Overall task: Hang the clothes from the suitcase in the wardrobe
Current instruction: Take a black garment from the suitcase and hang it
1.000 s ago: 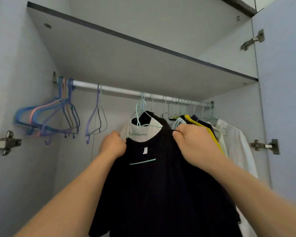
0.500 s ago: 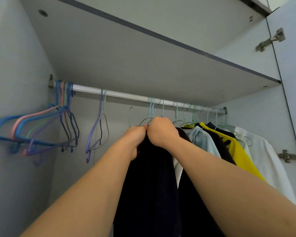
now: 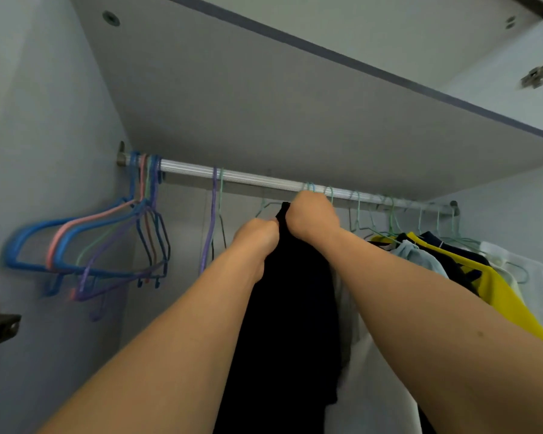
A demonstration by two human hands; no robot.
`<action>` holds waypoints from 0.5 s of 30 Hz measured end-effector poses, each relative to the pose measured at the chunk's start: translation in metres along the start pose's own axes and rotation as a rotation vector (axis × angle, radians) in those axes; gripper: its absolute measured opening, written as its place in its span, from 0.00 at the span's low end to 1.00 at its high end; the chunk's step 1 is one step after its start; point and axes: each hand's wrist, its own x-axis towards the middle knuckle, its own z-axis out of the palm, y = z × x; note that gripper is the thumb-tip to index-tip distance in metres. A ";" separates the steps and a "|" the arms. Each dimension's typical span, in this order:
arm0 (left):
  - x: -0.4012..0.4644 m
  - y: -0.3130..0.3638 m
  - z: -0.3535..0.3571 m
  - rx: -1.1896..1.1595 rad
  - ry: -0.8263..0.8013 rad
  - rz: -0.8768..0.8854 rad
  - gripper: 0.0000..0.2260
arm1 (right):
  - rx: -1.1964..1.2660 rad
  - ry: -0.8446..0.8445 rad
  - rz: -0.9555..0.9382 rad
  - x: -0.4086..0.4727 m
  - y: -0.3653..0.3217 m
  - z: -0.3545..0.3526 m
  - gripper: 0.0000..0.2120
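Both hands grip the black cotton shirt [image 3: 290, 308] at its collar: left hand [image 3: 257, 238] at seven o'clock of right hand [image 3: 312, 216], just under the ribbed metal rail [image 3: 248, 178]. Hung garments crowd three o'clock (yellow top [image 3: 499, 286] among them); suitcase unseen, remainder unknown.
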 end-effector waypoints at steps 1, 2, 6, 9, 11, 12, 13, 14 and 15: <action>0.000 -0.001 -0.001 0.008 0.009 0.004 0.11 | 0.000 0.015 -0.001 -0.002 0.000 -0.001 0.04; 0.000 -0.002 -0.002 0.031 0.025 0.020 0.11 | -0.003 0.027 0.003 -0.004 0.001 -0.002 0.05; -0.011 -0.004 -0.005 0.374 0.183 0.283 0.13 | -0.032 0.040 0.001 -0.024 0.007 -0.001 0.06; -0.021 0.001 -0.008 0.614 0.310 0.493 0.14 | -0.090 0.014 -0.007 -0.041 0.012 0.002 0.10; -0.026 0.006 -0.009 0.802 0.377 0.536 0.13 | -0.121 -0.001 -0.022 -0.050 0.015 0.003 0.13; -0.029 0.009 -0.010 0.924 0.385 0.524 0.13 | -0.130 -0.004 -0.028 -0.053 0.017 0.003 0.12; -0.031 0.011 -0.012 1.054 0.385 0.499 0.12 | -0.136 -0.006 -0.032 -0.055 0.018 0.003 0.11; -0.033 0.011 -0.015 1.184 0.379 0.458 0.12 | -0.136 -0.010 -0.034 -0.056 0.020 0.003 0.10; -0.035 0.011 -0.018 1.302 0.376 0.416 0.12 | -0.136 -0.021 -0.035 -0.057 0.022 0.003 0.11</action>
